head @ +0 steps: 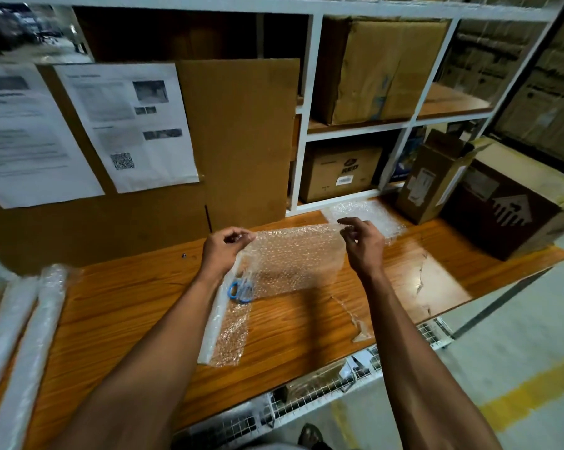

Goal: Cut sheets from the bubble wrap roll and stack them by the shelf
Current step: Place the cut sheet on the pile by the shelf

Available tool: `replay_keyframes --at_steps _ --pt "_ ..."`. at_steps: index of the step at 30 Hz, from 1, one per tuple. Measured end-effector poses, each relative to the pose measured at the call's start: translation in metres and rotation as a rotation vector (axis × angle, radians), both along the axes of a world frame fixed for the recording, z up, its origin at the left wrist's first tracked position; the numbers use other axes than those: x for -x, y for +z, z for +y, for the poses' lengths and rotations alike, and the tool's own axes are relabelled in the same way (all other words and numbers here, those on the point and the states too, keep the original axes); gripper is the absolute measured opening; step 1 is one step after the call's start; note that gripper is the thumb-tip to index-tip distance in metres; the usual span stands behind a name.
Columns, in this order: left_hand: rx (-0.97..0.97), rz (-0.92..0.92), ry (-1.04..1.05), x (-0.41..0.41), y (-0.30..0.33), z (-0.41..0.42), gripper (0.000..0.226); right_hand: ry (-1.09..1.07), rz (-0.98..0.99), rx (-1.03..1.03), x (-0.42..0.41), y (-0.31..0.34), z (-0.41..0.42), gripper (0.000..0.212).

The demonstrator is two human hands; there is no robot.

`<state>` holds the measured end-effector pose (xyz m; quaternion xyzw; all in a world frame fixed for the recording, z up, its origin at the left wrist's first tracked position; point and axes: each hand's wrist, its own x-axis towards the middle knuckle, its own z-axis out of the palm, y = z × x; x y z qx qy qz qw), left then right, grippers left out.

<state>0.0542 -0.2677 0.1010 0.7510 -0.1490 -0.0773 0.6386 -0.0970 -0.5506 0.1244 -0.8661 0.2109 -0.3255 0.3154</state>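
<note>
The table (137, 297) is the landmark: a wooden top running under the white shelf (313, 102), with cardboard boxes at its far right end. Lying across the table left of centre is the roll (215, 319), a slim white tube with a short tail of wrap spilling from its near end; it looks light enough to skid if tugged, so any pull on it would want a hand bearing down. Above mid-table hangs the sheet (293, 254), held up by its two far corners and drooping toward the table. It is limp, nearly weightless and clear, with no stiffness to keep it flat, so the corners or a full edge seem the sensible hold; a pinch mid-sheet would likely fold it and might pop bubbles. At the far side of the table, hard against the foot of the shelf, lies the stack (365, 217), which looks like one or more flat sheets, though the clear film makes the count hard to judge. The left hand (223, 251) pinches the sheet's left corner between thumb and fingertips; the right hand (361, 243) pinches the right corner, fingers curled, close to the stack. Scissors (240, 290) with blue handles rest on the table beside the roll, partly veiled by the hanging sheet.
</note>
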Motion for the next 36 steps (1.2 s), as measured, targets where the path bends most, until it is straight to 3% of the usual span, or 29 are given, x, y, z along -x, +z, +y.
replay_keyframes --at_steps 4,7,12,16,21,22,24,26,31,36 --pt "-0.065 -0.033 0.016 -0.01 0.001 0.0 0.026 -0.019 -0.015 0.004 -0.002 0.006 -0.001 0.015" --pt "-0.142 -0.172 0.055 -0.014 0.002 -0.002 0.033 -0.036 -0.03 -0.01 -0.004 0.008 -0.003 0.011" --pt "-0.039 -0.038 -0.013 -0.011 0.005 -0.005 0.039 -0.009 -0.032 -0.1 -0.006 0.008 -0.001 0.018" --pt "-0.012 -0.003 -0.161 -0.004 0.003 -0.013 0.014 0.018 -0.022 -0.276 -0.004 0.01 0.003 0.016" --pt "-0.056 0.02 -0.17 -0.002 -0.004 -0.025 0.008 0.007 -0.08 -0.351 0.001 0.005 -0.006 0.011" --pt "-0.061 0.027 -0.183 0.001 -0.003 -0.029 0.016 0.014 -0.074 -0.375 0.001 0.004 -0.009 0.012" --pt "-0.093 0.025 -0.271 0.009 -0.001 -0.042 0.055 0.05 -0.043 -0.421 0.003 0.003 -0.016 0.011" --pt "-0.196 0.014 -0.364 0.019 0.0 -0.06 0.068 0.094 -0.023 -0.426 0.003 0.008 -0.019 0.011" --pt "-0.318 -0.031 -0.317 0.014 -0.01 -0.106 0.021 0.163 -0.016 -0.402 -0.007 0.017 -0.051 0.014" --pt "-0.258 0.008 -0.316 -0.011 0.0 -0.147 0.017 0.115 -0.015 -0.356 -0.024 0.022 -0.11 0.017"
